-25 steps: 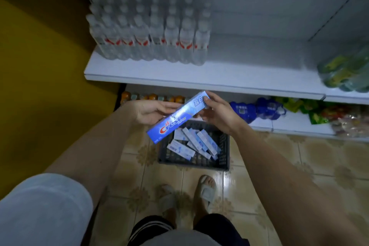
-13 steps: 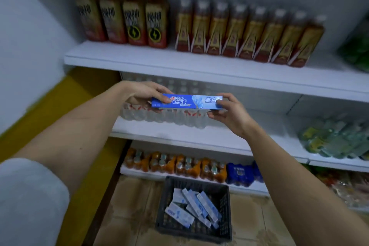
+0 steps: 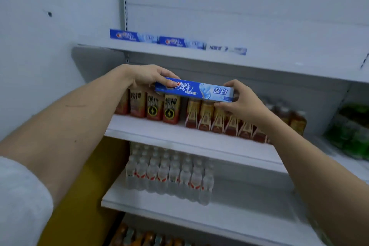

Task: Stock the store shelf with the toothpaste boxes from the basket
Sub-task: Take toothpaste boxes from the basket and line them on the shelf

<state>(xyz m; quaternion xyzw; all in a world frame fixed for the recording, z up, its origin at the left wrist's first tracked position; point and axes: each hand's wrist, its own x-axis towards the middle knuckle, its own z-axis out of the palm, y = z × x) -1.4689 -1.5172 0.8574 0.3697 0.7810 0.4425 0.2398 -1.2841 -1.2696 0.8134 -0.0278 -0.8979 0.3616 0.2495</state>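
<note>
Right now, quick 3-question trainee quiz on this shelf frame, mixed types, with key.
1. True or false: the left hand and right hand both grip the blue toothpaste box.
2. How many toothpaste boxes already lie on the top shelf?
3. Directly below the water bottles' shelf sit: A) green bottles B) orange-capped bottles C) toothpaste

Key: 1 true; 2 three; 3 B

Blue toothpaste box (image 3: 194,90) level below top shelf (image 3: 259,60) with 3 boxes (image 3: 177,41).
</note>
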